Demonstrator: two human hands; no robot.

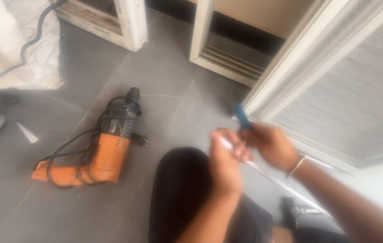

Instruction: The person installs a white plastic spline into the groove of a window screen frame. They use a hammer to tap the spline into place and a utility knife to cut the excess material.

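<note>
Head view: the left hand is clenched around a thin white strip above the knee; the right hand grips a blue-handled screwdriver beside it. An orange drill lies on the grey floor, well apart to the left.

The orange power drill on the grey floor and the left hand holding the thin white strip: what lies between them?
In the head view, between the orange power drill and the left hand lie bare grey floor tiles and the person's dark-clothed knee.
</note>
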